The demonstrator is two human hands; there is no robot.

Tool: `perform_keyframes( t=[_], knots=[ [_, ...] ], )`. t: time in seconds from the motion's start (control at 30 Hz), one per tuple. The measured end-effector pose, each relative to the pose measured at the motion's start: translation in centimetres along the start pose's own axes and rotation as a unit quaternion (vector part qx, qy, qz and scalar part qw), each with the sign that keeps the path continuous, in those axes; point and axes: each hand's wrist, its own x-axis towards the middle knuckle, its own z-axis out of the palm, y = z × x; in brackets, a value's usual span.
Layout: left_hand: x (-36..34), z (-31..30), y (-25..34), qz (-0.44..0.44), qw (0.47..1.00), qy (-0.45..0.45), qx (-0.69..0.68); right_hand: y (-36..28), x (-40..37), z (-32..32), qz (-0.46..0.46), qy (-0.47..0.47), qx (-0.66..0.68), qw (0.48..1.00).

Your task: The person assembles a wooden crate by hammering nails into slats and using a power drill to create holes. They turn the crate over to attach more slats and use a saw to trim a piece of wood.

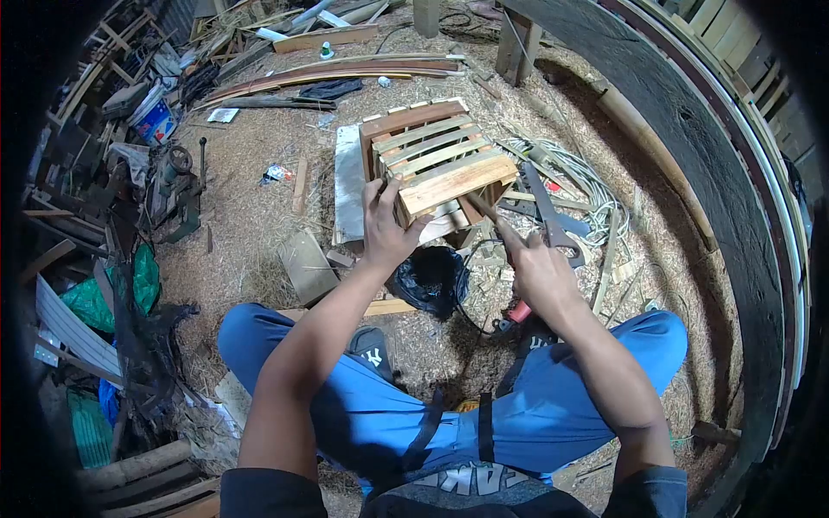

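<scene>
A slatted wooden crate (440, 155) rests tilted on a pale board, in front of my legs. My left hand (387, 223) is on its near left corner, fingers over the edge of the wide front slat and thumb spread below. In my right hand (540, 272) is a thin brown stick-like tool (484, 206), gripped with the forefinger stretched along it. Its far end reaches the underside of the front slat, and I cannot tell its exact kind. A handsaw (547, 207) lies just beyond my right hand.
Between my feet and the crate stands a black plastic-lined bucket (434, 281). A red-handled tool (519, 312) lies by my right shoe. Coiled pale cable (596, 177) sits to the right, long planks (328, 72) lie at the back, and a thick dark beam (691, 121) curves along the right.
</scene>
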Motion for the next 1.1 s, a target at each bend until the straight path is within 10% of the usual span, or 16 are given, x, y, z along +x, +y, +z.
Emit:
perform_keyframes(
  t=[1.1],
  knots=[
    [1.9,-0.2,1.5,-0.020,1.000,-0.009,0.003,-1.3,-1.0,-1.3,0.013,-0.014,0.008,1.000]
  ],
)
